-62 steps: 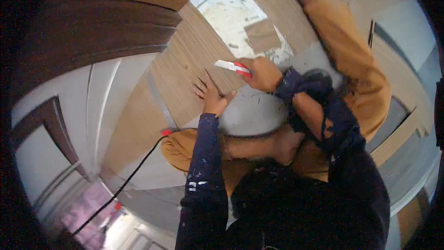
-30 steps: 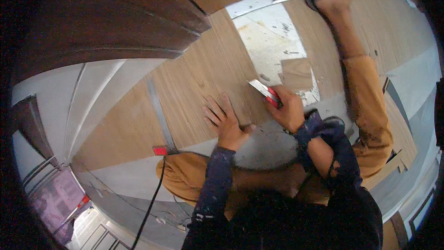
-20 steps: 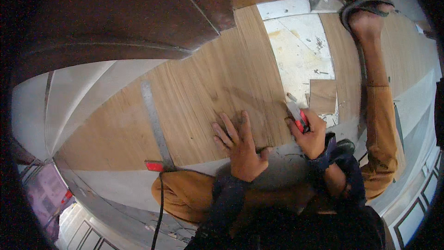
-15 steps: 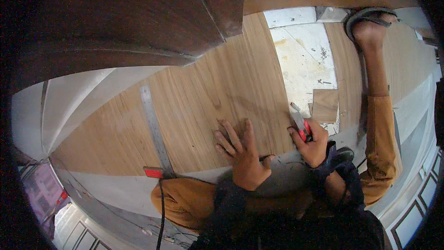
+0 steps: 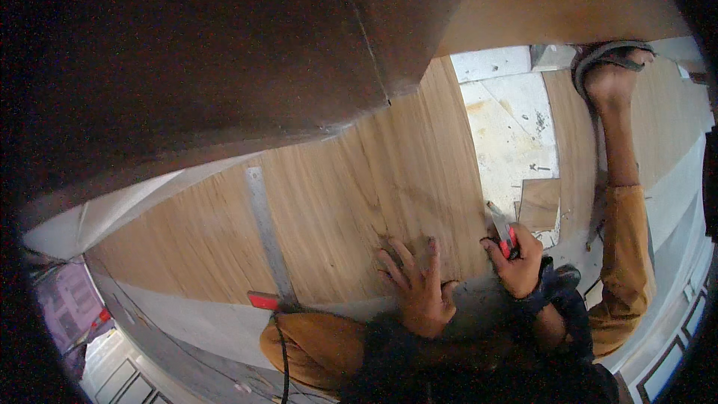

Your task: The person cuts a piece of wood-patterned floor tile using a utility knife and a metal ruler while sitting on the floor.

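Observation:
My left hand (image 5: 420, 292) lies on the wood-grain sheet (image 5: 351, 194) near its front edge, fingers spread and nothing held. To its right, my right hand (image 5: 520, 265) is closed round a red-handled utility knife (image 5: 508, 242). The knife's blade points away from me, at the sheet's right edge; whether it touches the sheet I cannot tell. Across the sheet's left part lies a metal ruler (image 5: 268, 228). Beside the knife, a small wood-grain offcut (image 5: 540, 204) rests on a white surface (image 5: 516, 127).
A dark brown panel (image 5: 224, 52) looms over the sheet's far side. By the ruler's near end is a red piece (image 5: 263, 300) with a black cord (image 5: 284, 359). My sandalled foot (image 5: 613, 82) is at the far right. Small dark debris lies on the white surface.
The whole view has shifted, so things sit lower and farther right, and the dark panel fills more of it. My left hand has slid slightly toward me; my right still holds the knife.

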Demonstrator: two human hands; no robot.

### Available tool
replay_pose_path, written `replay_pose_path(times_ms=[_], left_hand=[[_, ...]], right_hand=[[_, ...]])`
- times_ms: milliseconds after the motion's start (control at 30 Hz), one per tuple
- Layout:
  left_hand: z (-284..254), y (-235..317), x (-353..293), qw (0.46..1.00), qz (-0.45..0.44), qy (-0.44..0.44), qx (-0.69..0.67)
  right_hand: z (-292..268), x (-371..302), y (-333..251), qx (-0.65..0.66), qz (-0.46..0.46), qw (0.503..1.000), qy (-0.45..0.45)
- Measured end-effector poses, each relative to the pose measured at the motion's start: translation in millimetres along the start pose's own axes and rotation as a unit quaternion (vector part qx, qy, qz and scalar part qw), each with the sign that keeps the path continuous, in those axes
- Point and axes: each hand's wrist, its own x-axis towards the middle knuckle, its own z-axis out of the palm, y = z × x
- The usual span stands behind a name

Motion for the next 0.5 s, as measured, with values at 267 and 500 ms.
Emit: replay_pose_path(times_ms=[267, 500], left_hand=[[-6, 7, 2, 0.999, -0.004, -0.039, -0.004], [-9, 21, 3, 1.0, -0.001, -0.027, 0.002]], right_hand=[[3, 3, 4, 0.017, -0.014, 1.0, 0.004], [1, 3, 1, 0.007, -0.016, 1.0, 0.007]])
